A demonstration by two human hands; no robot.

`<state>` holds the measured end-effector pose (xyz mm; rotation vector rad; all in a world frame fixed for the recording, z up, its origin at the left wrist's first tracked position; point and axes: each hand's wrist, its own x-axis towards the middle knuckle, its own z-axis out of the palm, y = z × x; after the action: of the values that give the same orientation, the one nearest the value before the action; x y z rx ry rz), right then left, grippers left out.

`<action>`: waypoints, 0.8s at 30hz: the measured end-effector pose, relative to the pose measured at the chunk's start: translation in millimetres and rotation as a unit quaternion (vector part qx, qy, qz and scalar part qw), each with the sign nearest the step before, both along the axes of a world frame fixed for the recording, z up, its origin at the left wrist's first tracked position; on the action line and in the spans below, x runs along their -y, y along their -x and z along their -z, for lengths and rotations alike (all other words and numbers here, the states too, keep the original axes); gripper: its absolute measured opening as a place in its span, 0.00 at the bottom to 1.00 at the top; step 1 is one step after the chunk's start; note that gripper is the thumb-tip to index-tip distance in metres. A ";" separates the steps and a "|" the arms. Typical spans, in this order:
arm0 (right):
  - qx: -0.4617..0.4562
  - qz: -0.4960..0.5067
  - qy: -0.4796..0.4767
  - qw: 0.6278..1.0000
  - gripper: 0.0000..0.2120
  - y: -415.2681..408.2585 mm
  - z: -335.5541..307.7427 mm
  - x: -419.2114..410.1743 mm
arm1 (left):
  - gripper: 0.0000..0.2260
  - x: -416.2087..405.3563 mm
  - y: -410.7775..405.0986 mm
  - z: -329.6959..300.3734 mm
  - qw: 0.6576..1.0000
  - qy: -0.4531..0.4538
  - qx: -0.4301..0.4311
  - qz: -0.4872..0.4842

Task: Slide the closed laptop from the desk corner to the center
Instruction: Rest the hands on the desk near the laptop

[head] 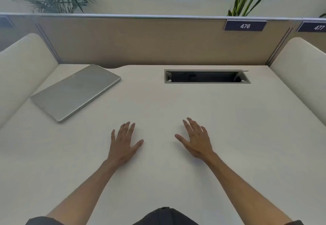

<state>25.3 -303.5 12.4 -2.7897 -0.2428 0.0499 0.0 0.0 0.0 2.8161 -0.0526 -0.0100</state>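
Observation:
A closed silver laptop [75, 92] lies at an angle in the far left corner of the off-white desk [229, 127], close to the left side panel. My left hand [123, 145] rests flat on the desk near the middle, palm down, fingers spread, holding nothing. It is to the right of and nearer than the laptop, well apart from it. My right hand [195, 140] lies flat beside it with fingers spread, also holding nothing.
An open cable slot [206, 76] is cut into the desk at the back right. A beige partition [141, 43] with a label 476 [245, 25] walls the back. Cream side panels [23, 69] close in both sides. Plants stand behind the partition.

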 end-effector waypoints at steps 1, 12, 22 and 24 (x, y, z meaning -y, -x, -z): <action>-0.005 -0.002 0.000 1.000 0.38 1.9 0.1 -0.4 | 0.41 0.2 2.3 0.4 1.000 -0.002 -0.006 -0.003; -0.026 -0.012 0.003 1.000 0.38 14.4 17.8 -1.7 | 0.39 4.7 16.2 12.9 1.000 -0.006 -0.004 -0.018; -0.007 -0.012 0.006 1.000 0.37 9.9 19.0 -3.3 | 0.39 2.7 12.7 5.5 0.999 0.027 -0.017 -0.017; 0.013 -0.019 -0.004 1.000 0.35 3.2 13.6 -7.5 | 0.37 1.1 10.9 0.2 0.999 0.045 -0.005 -0.019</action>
<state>22.1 -296.0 -1.2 -2.7788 -0.3014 0.0207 -10.9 -1.1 -0.2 2.7270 0.0019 -0.0115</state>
